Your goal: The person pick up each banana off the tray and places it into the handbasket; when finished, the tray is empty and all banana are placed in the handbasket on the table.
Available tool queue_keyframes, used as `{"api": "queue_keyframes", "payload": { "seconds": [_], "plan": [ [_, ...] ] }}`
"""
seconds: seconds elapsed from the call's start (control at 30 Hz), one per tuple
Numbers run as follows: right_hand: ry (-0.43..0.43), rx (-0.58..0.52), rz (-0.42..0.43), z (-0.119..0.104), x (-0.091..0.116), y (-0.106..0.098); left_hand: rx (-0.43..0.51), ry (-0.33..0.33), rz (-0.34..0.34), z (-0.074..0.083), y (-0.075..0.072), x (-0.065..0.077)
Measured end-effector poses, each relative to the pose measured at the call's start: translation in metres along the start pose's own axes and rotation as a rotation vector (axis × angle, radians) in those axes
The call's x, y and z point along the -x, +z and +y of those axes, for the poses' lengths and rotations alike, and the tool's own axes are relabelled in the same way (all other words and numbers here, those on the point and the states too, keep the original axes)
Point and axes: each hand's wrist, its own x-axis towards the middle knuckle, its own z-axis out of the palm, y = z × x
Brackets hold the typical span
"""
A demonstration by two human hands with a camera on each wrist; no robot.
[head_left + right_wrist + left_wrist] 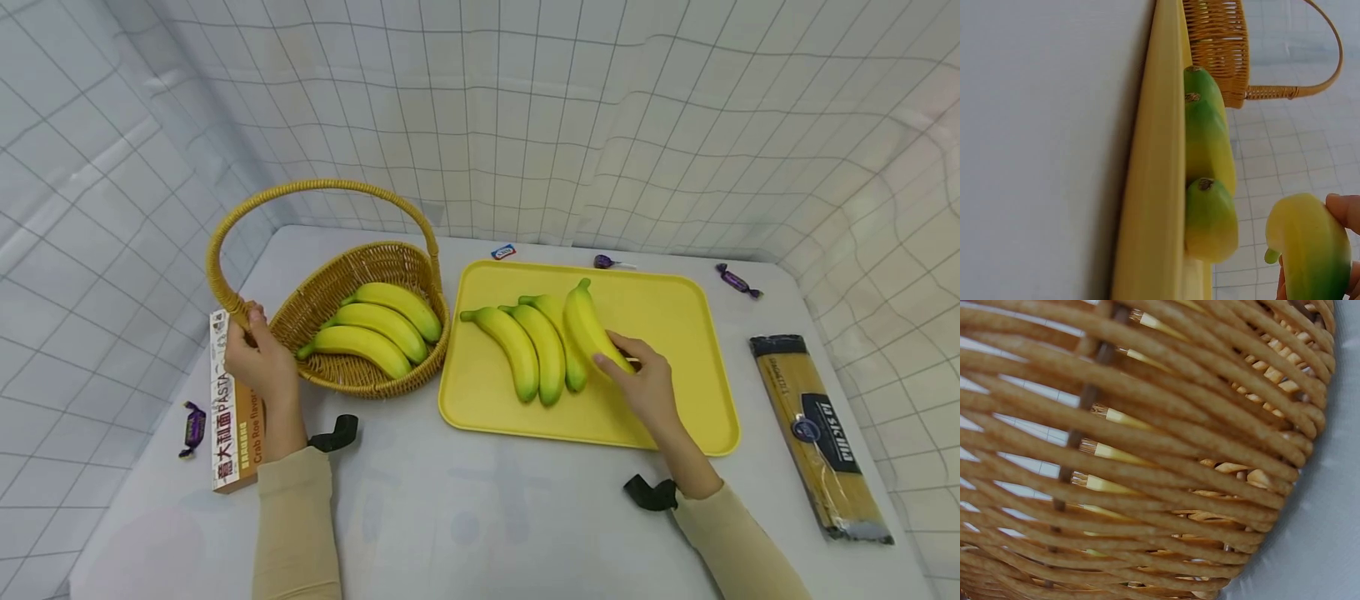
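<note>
My left hand [262,354] grips the handle of a wicker basket [352,385] near its left base. Several bananas lie side by side in the basket, among them a front banana [360,346]. Between the thumb and fingers of my right hand [647,379] is a banana [587,321], stem pointing away from me, over the yellow tray [675,317]. Three more bananas [536,346] rest in a row on the tray, just left of the held one. In the left wrist view the basket's woven side [1147,437] fills most of the picture, and the left hand is hidden there.
A pasta box [236,417] lies left of the basket, partly behind my left forearm. Spaghetti in a clear pack [821,437] lies right of the tray. Wrapped candies [193,429] and a lollipop [606,262] are scattered around. White gridded curtains [525,125] enclose the table.
</note>
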Motion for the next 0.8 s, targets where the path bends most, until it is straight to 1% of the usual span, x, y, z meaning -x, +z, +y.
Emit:
{"api": "queue_keyframes", "payload": {
  "seconds": [0.2, 0.37, 0.47, 0.67, 0.8],
  "plan": [
    [-0.068, -0.017, -0.050, -0.024, -0.001, 0.002, -0.022, 0.003, 0.011, 0.000, 0.000, -0.001],
    [-0.116, 0.004, -0.108, -0.047, -0.003, 0.010, -0.020, 0.004, 0.005, 0.002, -0.001, -0.001],
    [-0.146, -0.002, -0.152, -0.057, -0.005, 0.020, -0.019, 0.006, 0.002, 0.001, -0.001, -0.001],
    [-0.214, -0.060, -0.235, -0.081, -0.010, 0.046, -0.028, 0.005, -0.006, 0.000, 0.000, -0.001],
    [-0.273, -0.046, -0.281, -0.098, -0.014, 0.065, -0.027, 0.000, -0.009, -0.001, 0.000, 0.000]
  ]
}}
